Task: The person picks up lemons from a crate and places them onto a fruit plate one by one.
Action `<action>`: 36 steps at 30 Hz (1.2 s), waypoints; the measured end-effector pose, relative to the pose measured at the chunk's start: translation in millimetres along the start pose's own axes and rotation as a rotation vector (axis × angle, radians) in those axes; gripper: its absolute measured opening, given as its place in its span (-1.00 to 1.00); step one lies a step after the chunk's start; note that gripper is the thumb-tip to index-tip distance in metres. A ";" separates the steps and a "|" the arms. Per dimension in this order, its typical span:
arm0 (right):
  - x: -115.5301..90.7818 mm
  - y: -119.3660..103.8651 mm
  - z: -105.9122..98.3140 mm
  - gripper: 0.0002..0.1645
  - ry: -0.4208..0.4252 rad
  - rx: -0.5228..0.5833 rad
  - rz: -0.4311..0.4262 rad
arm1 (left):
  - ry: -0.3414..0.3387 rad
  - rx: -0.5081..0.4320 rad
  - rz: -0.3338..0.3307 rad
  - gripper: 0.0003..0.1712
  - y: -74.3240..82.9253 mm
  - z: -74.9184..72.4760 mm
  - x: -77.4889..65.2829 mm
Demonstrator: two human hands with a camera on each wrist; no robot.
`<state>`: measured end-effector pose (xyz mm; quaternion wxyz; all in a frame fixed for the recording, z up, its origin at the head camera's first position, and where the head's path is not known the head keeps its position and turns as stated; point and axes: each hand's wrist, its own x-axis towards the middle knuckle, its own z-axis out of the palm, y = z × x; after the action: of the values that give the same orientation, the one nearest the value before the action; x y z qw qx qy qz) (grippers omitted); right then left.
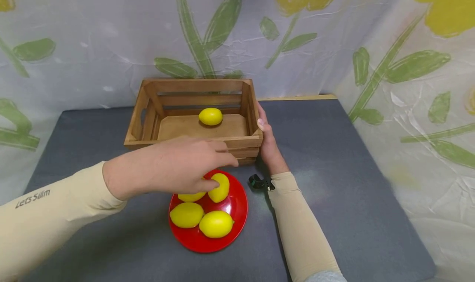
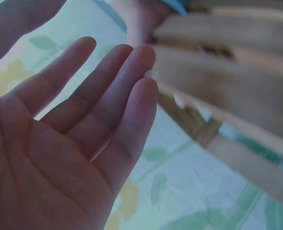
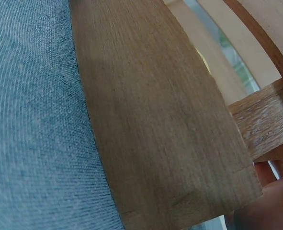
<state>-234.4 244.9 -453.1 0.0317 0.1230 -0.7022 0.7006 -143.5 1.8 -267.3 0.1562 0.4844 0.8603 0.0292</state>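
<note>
My left hand [image 1: 174, 162] hovers over the red plate [image 1: 238, 216], fingers loosely extended, holding nothing. Several yellow lemons lie on this plate, including a front lemon [image 1: 216, 224] and a left lemon [image 1: 187, 215]; the hand partly covers the farther ones. Behind the plate stands a slatted wooden crate [image 1: 243, 142] with one lemon [image 1: 210, 116] on its floor. My right hand [image 1: 270, 146] holds the crate's right side, thumb at the rim; its other fingers are mostly hidden. The left wrist view shows the bare palm [image 2: 50, 163] beside the crate slats [image 2: 218, 81].
A dark grey tabletop [image 1: 352, 170] carries the crate and plate. Pale sheeting [image 1: 111, 38] with painted yellow flowers hangs behind and to the right. A small black device [image 1: 257, 182] sits at the right wrist. Blue fabric [image 3: 40, 115] borders the crate in the right wrist view.
</note>
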 end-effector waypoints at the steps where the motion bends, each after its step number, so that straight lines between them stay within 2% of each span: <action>1: 0.1 0.2 0.0 0.02 0.001 0.003 0.000 | 0.007 0.009 -0.009 -0.36 -2.4 -5.4 0.9; 5: -0.3 0.1 0.2 0.03 0.007 0.001 0.004 | 0.048 0.035 -0.068 -0.37 -14.1 -22.9 4.5; 8: -0.6 -0.9 0.8 0.04 0.011 -0.010 0.010 | 0.077 0.045 -0.103 -0.40 -25.7 -30.6 6.2; 13: -1.3 -1.4 1.4 0.03 0.015 -0.014 0.020 | 0.105 0.041 -0.121 -0.42 -47.2 -36.1 13.4; 20: -2.3 -1.6 2.3 0.03 0.023 -0.013 0.034 | 0.109 0.034 -0.158 -0.48 -77.4 -40.8 31.4; 24: -3.6 -1.5 2.0 0.04 0.030 -0.004 0.037 | 0.073 0.049 -0.167 -0.47 -96.8 -40.1 49.3; 31: -2.5 -0.8 1.0 0.04 0.020 -0.001 0.007 | -0.046 0.020 -0.193 -0.40 -127.9 -30.0 81.6; 36: -1.4 -0.6 0.4 0.03 0.006 0.012 0.007 | -0.075 0.015 -0.197 -0.41 -138.2 -22.4 99.3</action>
<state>-232.9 244.6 -452.8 0.0305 0.1186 -0.6983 0.7052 -312.0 14.6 -297.8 0.1869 0.3993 0.8975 -0.0108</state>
